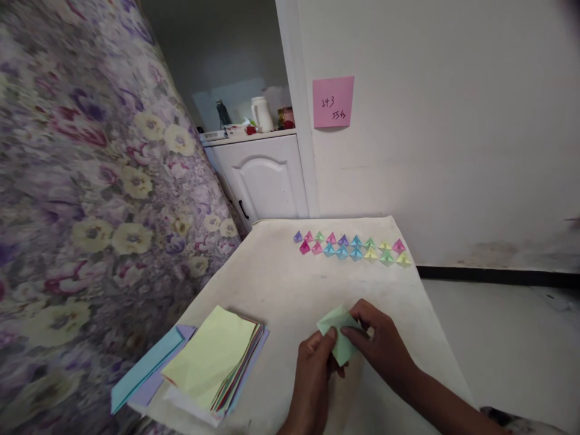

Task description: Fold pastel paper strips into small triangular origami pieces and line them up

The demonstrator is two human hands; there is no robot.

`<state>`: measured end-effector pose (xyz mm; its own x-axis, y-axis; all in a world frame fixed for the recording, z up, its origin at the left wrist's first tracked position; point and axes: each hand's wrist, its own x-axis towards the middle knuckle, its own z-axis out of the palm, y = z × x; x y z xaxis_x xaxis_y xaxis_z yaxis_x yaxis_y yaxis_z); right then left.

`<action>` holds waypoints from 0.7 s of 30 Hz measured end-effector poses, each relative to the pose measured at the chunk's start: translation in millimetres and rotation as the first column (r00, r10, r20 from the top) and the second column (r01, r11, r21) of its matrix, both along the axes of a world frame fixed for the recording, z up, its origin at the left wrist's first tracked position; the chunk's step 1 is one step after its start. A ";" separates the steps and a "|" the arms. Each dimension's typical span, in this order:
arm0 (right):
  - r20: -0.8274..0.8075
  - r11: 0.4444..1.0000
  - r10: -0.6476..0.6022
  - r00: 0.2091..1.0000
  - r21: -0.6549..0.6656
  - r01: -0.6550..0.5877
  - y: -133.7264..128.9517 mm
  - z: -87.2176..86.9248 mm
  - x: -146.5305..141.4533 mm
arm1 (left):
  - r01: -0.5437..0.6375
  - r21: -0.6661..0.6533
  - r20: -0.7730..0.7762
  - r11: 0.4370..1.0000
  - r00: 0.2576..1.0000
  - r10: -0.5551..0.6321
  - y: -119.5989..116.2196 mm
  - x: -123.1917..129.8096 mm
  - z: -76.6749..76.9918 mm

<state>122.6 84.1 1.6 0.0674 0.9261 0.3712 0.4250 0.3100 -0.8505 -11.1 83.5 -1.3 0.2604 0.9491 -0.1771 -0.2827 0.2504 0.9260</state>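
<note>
A pale green paper [345, 347], partly folded, is held between both hands above the cloth-covered table. My left hand [316, 364] grips its lower left side, the thumb lying on the front of the paper. At the paper's right edge, my right hand [377, 333] pinches it between thumb and fingers. Some fingertips are hidden behind the paper. Farther back on the table stand two rows of small folded paper pieces [343, 252] in pink, purple, blue, green and yellow.
A stack of coloured paper sheets [212, 356] lies at the table's left, beside blue folded sheets [147, 368]. A floral curtain [113, 217] hangs along the left. Behind the table [267, 278] are a white cabinet [267, 175] and a wall with a pink note [333, 103].
</note>
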 end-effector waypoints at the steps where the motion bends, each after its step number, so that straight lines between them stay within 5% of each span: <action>1: 0.002 1.000 0.000 1.000 0.006 0.000 0.1 -0.2 0.2 | -0.001 -0.009 0.015 1.000 1.000 0.001 -0.2 0.0 0.3; 8: 0.035 0.992 0.039 0.999 0.120 -0.043 -2.4 -1.2 -0.9 | 0.038 -0.053 0.156 0.998 0.987 -0.029 -0.1 -2.0 4.0; 14: 0.252 0.947 0.074 0.965 0.286 -0.148 -6.2 -5.2 2.5 | 0.087 -0.062 0.196 0.994 0.978 -0.073 0.5 -4.7 14.5; 21: 0.422 0.925 0.078 0.903 0.307 -0.224 -12.7 2.4 4.7 | 0.087 -0.118 0.277 0.989 0.959 -0.051 3.0 -9.8 17.9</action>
<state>127.3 71.4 4.0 -0.2823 0.7237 0.6297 0.6258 0.6365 -0.4509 -20.9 86.5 16.7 0.3801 0.9010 -0.2088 -0.4977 0.3896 0.7750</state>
